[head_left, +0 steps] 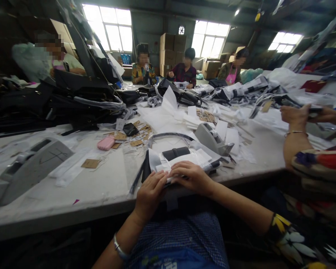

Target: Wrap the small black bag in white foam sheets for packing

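Note:
A black handbag (176, 152) lies at the table's front edge, partly covered by white wrapping paper (194, 158). Its long handle (170, 135), in a pale sleeve, arches behind it. My left hand (152, 186) has its fingers closed together over the paper at the bag's near side. Close beside it, my right hand (193, 177) curls its fingers onto the same paper, the fingertips of both hands almost meeting. What lies under the fingers is partly hidden.
Tape dispensers (210, 137) stand behind right and at the left (30, 168). Brown tags (90, 163), a pink pouch (105, 142) and piled black bags (58, 97) lie left. A co-worker's hand (295, 114) is at the right; several people sit across the table.

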`<action>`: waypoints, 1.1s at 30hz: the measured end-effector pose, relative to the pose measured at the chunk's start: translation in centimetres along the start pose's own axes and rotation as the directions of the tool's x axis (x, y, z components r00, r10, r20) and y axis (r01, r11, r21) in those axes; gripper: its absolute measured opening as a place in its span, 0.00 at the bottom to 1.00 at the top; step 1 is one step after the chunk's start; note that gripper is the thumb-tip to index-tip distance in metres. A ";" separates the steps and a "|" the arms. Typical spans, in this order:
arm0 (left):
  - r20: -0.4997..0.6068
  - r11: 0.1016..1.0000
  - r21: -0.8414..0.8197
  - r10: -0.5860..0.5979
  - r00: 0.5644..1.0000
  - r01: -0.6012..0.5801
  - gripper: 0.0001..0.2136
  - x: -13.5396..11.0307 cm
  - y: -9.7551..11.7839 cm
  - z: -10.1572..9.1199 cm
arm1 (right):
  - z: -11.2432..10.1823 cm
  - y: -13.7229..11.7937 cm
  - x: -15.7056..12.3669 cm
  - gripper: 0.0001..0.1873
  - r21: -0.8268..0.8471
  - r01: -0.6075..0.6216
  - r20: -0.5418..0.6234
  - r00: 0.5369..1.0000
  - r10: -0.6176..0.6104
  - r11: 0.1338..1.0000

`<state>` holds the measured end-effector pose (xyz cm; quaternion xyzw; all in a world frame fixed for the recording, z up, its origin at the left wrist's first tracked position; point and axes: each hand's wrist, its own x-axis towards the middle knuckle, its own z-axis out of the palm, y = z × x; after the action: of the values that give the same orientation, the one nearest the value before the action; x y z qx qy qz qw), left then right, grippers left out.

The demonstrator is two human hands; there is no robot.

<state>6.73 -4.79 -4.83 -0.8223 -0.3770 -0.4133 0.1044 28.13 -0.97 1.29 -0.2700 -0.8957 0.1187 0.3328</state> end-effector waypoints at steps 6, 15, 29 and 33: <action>0.017 1.000 -0.005 -0.021 1.000 0.021 0.16 0.0 0.0 0.0 | -1.5 -0.5 0.9 0.13 0.183 -0.189 0.069 0.981 0.179 0.965; 0.036 0.999 -0.023 -0.046 0.998 0.047 0.17 -0.1 -0.1 0.0 | -1.9 0.8 -1.2 0.28 -0.134 0.153 0.212 0.970 -0.122 0.979; 0.033 0.997 -0.048 -0.058 0.998 0.060 0.16 -0.3 0.0 0.0 | 2.4 -2.3 -3.4 0.18 -0.356 0.146 -0.123 0.972 -0.201 0.923; -0.014 0.997 -0.059 -0.047 0.999 0.047 0.21 -1.0 -0.2 0.6 | 2.9 -2.7 -3.6 0.17 -0.346 0.121 -0.184 0.964 -0.193 0.931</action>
<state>6.53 -4.90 -6.01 -0.8128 -0.3832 -0.4326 0.0734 27.36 -5.35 -1.76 -0.2604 -0.8804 -0.0906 0.3858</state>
